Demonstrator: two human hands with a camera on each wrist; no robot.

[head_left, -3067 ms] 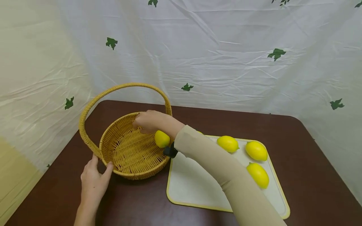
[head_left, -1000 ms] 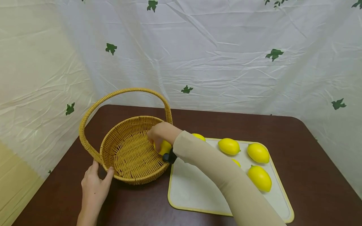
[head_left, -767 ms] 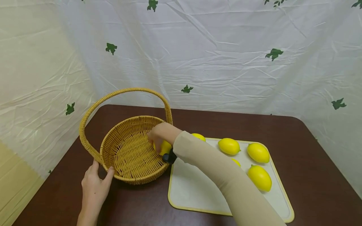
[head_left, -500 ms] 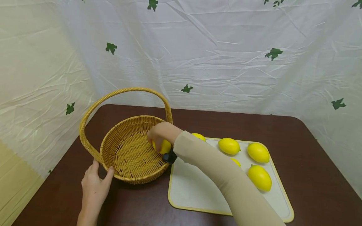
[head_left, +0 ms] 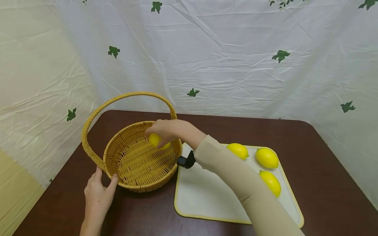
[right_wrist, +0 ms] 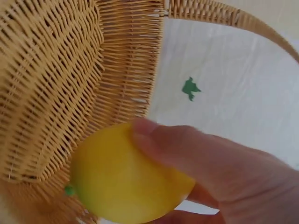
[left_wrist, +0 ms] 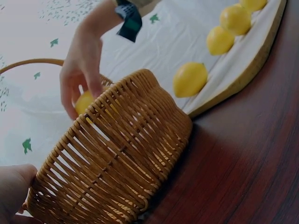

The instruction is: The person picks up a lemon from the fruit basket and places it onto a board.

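In the head view my right hand (head_left: 169, 129) grips a yellow lemon (head_left: 155, 140) over the far right part of the wicker basket (head_left: 138, 183). The right wrist view shows the thumb (right_wrist: 163, 140) across the top of that lemon (right_wrist: 126, 177), its green tip pointing to the basket wall. My left hand (head_left: 98, 193) holds the basket's near-left rim at the foot of the tall arched handle (head_left: 130, 95), thumb on the rim. Its fingers are mostly hidden in the left wrist view, where the hand (left_wrist: 14, 189) is at the lower left.
Right of the basket lies a white tray (head_left: 206, 200) with a yellow edge, bearing several lemons (head_left: 267, 158); my right sleeve (head_left: 236, 177) crosses above it. Both stand on a dark brown table (head_left: 325, 183). A pale curtain (head_left: 236, 82) hangs behind.
My right hand, low at the basket's right side half a second ago, has risen and moved slightly left and away with the lemon. My left hand stays on the rim.
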